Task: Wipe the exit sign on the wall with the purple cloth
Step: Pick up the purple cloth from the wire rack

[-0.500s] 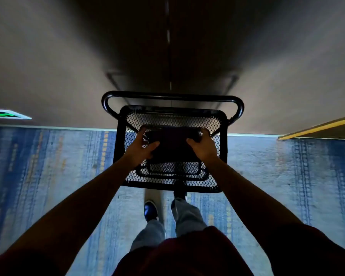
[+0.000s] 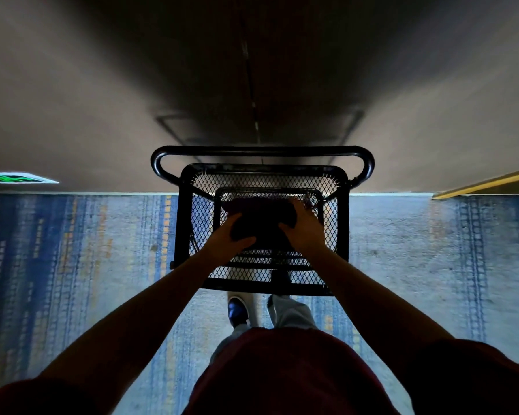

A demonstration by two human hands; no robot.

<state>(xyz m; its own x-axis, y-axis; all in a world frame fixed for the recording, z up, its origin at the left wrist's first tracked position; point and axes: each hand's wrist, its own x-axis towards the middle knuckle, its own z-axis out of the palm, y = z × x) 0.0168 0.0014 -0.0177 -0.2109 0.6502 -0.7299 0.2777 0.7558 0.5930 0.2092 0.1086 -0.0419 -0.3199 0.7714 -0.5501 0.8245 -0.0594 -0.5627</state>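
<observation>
A dark purple cloth (image 2: 259,218) is bunched over the top shelf of a black mesh cart (image 2: 189,223). My left hand (image 2: 226,239) grips its near left side and my right hand (image 2: 304,227) holds its right side. Low on the wall at the far left glows the green and white exit sign (image 2: 15,177), well away from both hands. The light is dim, so the cloth's colour barely shows.
The cart stands against a grey wall (image 2: 87,115), its handle bar (image 2: 261,151) on the wall side. Blue patterned carpet (image 2: 87,250) covers the floor. A yellow-edged frame (image 2: 486,184) sits at the right. My feet are just behind the cart.
The cloth lay flat on the shelf with a hand at each side; now both hands have gathered it into a bunch, and the left hand has shifted nearer.
</observation>
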